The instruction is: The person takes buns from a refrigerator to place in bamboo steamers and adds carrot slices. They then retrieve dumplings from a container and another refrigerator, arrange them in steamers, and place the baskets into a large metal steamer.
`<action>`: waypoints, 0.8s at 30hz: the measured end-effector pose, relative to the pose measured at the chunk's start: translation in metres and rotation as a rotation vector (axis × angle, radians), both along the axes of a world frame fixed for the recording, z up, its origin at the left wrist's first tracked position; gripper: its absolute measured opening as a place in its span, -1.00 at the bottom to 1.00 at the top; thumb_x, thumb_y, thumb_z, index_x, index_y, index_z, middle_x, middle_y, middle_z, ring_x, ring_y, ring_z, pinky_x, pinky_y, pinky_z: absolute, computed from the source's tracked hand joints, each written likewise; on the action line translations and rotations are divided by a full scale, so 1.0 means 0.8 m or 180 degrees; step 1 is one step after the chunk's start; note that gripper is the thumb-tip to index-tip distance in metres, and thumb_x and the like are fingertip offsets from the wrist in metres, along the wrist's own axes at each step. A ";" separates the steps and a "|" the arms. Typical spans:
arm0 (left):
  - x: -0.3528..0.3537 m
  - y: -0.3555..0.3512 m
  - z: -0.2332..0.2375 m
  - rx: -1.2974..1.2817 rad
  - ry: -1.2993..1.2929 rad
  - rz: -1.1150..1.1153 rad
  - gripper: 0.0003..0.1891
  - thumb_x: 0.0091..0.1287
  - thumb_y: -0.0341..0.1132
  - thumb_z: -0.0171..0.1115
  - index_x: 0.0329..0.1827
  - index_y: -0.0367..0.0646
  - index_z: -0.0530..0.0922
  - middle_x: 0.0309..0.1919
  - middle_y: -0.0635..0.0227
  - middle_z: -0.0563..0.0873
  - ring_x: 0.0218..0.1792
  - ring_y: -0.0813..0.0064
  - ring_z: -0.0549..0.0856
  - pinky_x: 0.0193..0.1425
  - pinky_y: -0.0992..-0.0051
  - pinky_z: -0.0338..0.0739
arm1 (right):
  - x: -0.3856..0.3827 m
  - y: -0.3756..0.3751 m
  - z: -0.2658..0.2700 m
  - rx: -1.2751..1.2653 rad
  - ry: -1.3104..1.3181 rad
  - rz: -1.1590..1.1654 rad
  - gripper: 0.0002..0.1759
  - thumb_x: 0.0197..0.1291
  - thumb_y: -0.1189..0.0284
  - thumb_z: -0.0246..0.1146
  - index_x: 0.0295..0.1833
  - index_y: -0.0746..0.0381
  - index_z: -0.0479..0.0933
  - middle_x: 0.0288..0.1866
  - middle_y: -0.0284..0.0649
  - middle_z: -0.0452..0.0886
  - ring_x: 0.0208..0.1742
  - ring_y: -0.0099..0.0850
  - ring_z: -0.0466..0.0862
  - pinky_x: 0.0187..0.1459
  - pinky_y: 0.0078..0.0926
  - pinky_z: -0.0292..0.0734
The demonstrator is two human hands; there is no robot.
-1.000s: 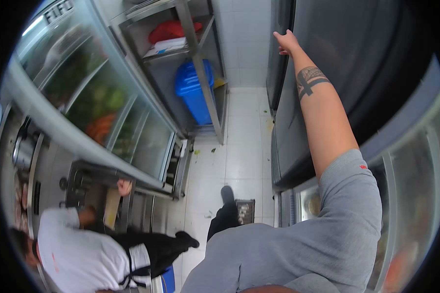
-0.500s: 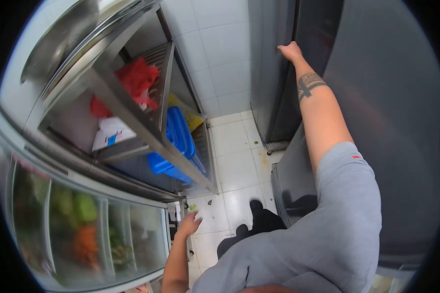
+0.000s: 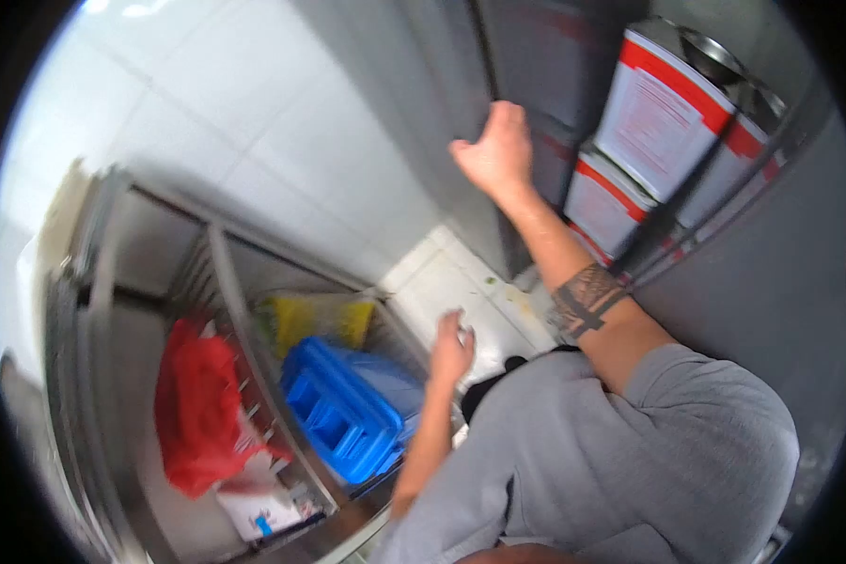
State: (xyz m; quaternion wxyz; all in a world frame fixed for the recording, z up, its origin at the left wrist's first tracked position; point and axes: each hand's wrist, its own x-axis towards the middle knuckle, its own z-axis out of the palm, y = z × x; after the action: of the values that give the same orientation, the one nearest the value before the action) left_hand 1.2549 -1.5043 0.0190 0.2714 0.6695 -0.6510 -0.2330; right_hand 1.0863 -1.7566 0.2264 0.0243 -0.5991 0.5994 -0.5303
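Observation:
My right hand (image 3: pixel 500 150) is stretched forward at the edge of a tall grey metal door (image 3: pixel 432 103). Its fingers curl at that edge beside a darker panel, with the thumb sticking out to the left; the fingertips are hidden. Low in front of my body, my left hand (image 3: pixel 453 350) hangs above the tiled floor, holding nothing visible. Its fingers are loosely bent and apart, slightly blurred. Closest to it is a blue plastic container (image 3: pixel 348 409) on the lower rack shelf.
A metal rack (image 3: pixel 226 273) on the left carries a red plastic bag (image 3: pixel 197 409), a white box (image 3: pixel 258 512) and a yellow bag (image 3: pixel 324 320). At right, white-and-red tins (image 3: pixel 663 113) are stacked, with a metal bowl (image 3: pixel 710 56) on top. Scraps lie on the floor (image 3: pixel 451 282).
My view has turned and moved closer to the rack and grey door. The stacked tins have come into sight at right, and the glass-fronted case has left view. My right hand stays at the door edge.

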 end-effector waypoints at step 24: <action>0.112 -0.386 -0.187 0.0750 0.2286 -0.0207 -0.64 0.43 -0.43 0.38 0.26 -0.32 0.66 0.10 0.16 0.80 0.09 0.26 0.81 0.24 0.30 0.67 | 0.054 -0.204 0.006 -0.0458 -0.1340 0.0334 -0.46 0.38 0.59 0.44 0.40 0.31 0.44 0.32 -0.17 0.59 0.27 -0.42 0.63 0.34 -0.39 0.57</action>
State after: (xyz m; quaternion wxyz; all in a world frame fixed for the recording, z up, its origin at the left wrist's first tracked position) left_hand 1.3444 -1.8134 -0.1310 0.3958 0.5508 -0.5040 -0.5346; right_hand 1.1296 -1.9200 0.2312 0.1336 -0.5057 0.5098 -0.6831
